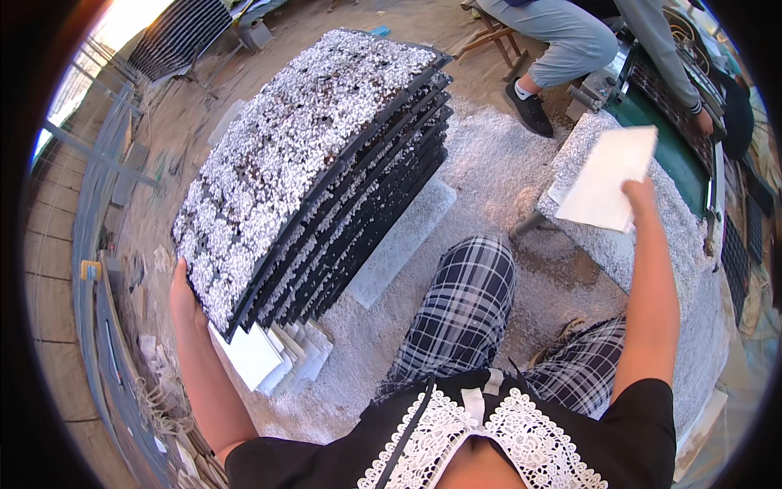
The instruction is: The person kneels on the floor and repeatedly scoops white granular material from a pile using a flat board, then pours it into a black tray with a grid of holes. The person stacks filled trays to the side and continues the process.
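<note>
A tall stack of black seedling trays stands left of centre, its top tray strewn with white granules over dark soil. My left hand grips the near left edge of this stack, with its fingers partly hidden by the tray. Out to the right, my right hand is closed on the edge of a flat white board, held up over a granule-covered surface. Several white boards stick out below the near end of the stack.
A seated person at the upper right reaches onto a machine with a green bed. White granules cover the ground between us. A pale slab lies beside the stack. A wooden stool stands behind.
</note>
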A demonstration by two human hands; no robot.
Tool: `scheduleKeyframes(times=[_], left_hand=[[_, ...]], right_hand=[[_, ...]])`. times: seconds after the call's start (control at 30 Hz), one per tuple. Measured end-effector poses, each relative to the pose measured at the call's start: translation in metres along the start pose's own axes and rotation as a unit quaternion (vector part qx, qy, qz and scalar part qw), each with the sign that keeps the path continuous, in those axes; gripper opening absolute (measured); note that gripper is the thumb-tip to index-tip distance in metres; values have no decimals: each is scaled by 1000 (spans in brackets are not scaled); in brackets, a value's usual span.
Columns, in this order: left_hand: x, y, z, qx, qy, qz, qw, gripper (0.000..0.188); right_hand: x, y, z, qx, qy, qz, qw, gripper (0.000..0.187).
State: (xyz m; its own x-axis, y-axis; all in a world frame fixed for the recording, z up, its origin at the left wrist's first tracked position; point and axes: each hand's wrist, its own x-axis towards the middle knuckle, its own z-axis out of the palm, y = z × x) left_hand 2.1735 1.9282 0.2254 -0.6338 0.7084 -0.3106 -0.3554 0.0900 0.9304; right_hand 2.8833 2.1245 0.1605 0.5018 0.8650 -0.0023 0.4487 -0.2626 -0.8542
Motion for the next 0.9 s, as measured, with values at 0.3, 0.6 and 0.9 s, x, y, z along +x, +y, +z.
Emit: scheduleKeyframes(times=[0.3,0.6,0.9], left_hand=[[-39,22,25,18,-13,6,1000,50],[-26,27,-1,22,-24,-10,999,49],[-40,40,-3,106,100,112,983,57]], right_hand=[[-10,176,-263,-105,78,159,978,44],[-79,198,-322,-47,99,58,992,50],[-61,152,-242,-195,147,-15,970,42]])
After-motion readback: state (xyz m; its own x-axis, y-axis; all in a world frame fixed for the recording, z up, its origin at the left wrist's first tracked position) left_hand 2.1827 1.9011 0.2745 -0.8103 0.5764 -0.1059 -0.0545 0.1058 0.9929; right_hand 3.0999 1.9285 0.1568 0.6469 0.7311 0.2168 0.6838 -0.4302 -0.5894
